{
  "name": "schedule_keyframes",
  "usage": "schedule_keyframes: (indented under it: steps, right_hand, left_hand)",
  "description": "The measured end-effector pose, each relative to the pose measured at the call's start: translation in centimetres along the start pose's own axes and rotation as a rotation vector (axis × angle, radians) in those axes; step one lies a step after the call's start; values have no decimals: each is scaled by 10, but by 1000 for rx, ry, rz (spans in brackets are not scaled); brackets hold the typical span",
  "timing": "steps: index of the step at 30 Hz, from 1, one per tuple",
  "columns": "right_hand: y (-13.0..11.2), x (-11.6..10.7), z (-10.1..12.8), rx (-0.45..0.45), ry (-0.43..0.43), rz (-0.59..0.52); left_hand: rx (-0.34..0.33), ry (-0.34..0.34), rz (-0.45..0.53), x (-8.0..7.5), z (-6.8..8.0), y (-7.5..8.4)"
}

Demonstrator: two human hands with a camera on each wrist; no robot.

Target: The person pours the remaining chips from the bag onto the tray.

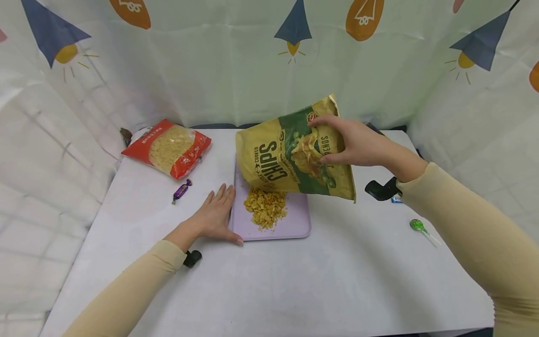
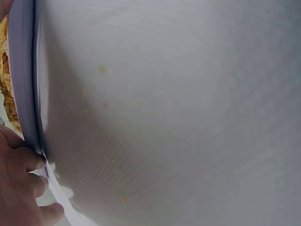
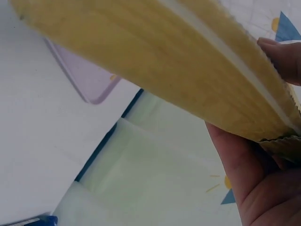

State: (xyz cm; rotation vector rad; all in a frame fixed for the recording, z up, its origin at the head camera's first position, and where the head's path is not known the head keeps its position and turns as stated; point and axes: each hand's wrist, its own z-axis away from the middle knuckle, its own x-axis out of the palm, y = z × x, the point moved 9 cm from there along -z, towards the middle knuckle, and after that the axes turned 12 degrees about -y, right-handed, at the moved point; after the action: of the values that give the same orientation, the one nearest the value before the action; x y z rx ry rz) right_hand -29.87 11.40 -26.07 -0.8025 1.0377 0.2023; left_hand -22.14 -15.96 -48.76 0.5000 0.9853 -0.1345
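My right hand (image 1: pixel 358 142) grips a yellow and green chips bag (image 1: pixel 290 152) near its sealed end, tilted with its mouth down over a lilac tray (image 1: pixel 290 224). A heap of yellow chips (image 1: pixel 265 206) lies on the tray under the bag's mouth. My left hand (image 1: pixel 214 215) lies flat on the table with straight fingers, its thumb against the tray's left front edge. In the left wrist view the fingers (image 2: pixel 23 183) touch the tray rim (image 2: pixel 23 84). The right wrist view shows the bag's yellow underside (image 3: pixel 155 61) held between thumb and fingers (image 3: pixel 282 52).
A red bag of noodles (image 1: pixel 168 147) lies at the back left, with a purple wrapped candy (image 1: pixel 182 190) in front of it. A green lollipop (image 1: pixel 418 227) and a black clip (image 1: pixel 381 189) lie on the right. Patterned curtains enclose the white table (image 1: pixel 273 285).
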Motion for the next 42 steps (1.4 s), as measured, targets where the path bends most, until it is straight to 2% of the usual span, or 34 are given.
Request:
schedule_keyframes:
  steps: [17,23,30,36,42]
  right_hand:
    - [23,1,30,50,35,-72]
    - [28,6,40,58,13,-96]
    - [27,12,48,27,-3,-146]
    - [28,15,55,43,-24,-131]
    - [29,18,60,23,-34,-133]
  left_hand:
    - [2,0,-8,1,-1,1]
    - [-2,0,-2,1,-1,0]
    - [-1,9,-7,0,0,1]
    - [-2,15,-17,-1,1,2]
    - [3,18,-12,-2,1,2]
